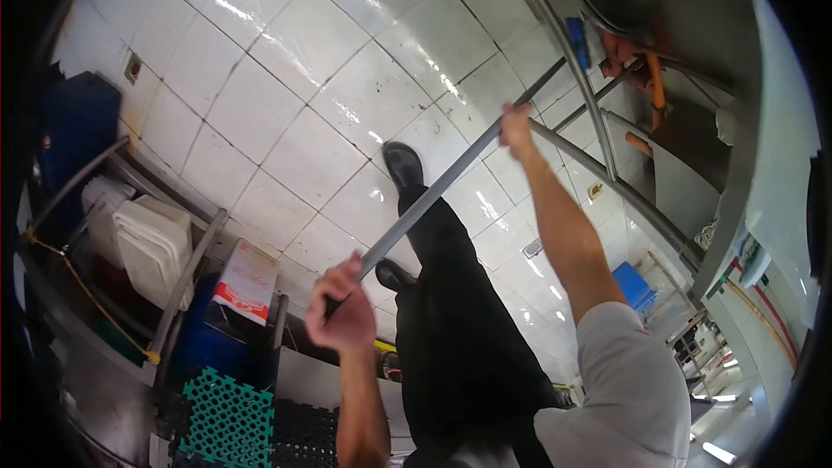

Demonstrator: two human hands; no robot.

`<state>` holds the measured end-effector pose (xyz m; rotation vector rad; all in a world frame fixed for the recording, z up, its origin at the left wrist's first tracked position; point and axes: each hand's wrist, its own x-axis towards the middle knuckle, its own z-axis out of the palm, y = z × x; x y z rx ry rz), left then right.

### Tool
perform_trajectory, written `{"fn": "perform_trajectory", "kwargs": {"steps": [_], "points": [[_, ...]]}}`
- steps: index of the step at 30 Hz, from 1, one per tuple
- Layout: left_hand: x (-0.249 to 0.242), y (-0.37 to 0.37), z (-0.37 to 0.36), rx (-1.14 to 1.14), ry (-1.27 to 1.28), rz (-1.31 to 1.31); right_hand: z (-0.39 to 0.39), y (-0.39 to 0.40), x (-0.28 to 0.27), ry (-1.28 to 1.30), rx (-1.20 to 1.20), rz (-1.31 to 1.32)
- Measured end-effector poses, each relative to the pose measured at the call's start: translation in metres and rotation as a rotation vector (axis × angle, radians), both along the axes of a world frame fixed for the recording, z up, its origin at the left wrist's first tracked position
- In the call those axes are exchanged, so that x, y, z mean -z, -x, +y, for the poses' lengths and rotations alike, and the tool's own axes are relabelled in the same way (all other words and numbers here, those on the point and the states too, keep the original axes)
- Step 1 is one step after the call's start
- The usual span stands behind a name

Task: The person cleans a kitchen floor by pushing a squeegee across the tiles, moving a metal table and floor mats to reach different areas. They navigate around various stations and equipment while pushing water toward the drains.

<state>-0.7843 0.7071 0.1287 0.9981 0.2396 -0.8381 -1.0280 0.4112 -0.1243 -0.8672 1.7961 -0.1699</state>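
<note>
A long grey pole [433,191] runs slantwise across my view, over the white tiled floor [347,78]. My left hand [342,308] is wrapped round its near end, close to my body. Farther along the shaft, my right hand [516,130] grips it with the arm stretched forward. The pole's far end reaches in under a steel frame, where a small blue piece [578,42] shows close to its tip; what the pole ends in is hidden. My black boot [403,165] stands on the tiles beneath the shaft.
At left, a metal rack [186,260] holds white plastic tubs [154,243]; near it are a red-and-white box [245,282] and a green perforated mat [227,420]. Bent steel tubes [598,121] and orange pipes [656,91] lie at right. A blue bin [633,288] stands behind my right arm.
</note>
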Motion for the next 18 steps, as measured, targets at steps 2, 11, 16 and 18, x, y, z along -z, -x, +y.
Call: {"fn": "perform_trajectory", "kwargs": {"steps": [2,11,16,18], "points": [[-0.065,-0.035,0.021,-0.079,-0.146,0.001,0.05,-0.051,-0.032,-0.044,-0.009,-0.015],[-0.297,-0.181,0.13,-0.151,-0.008,-0.254,0.201,-0.316,-0.185,-0.229,-0.362,-0.217],[-0.289,-0.266,0.12,-0.073,0.031,-0.173,0.207,-0.314,-0.2,0.04,0.022,-0.117],[-0.233,-0.268,0.08,-0.042,0.024,-0.026,0.172,-0.259,-0.171,0.045,0.148,-0.055]]}}
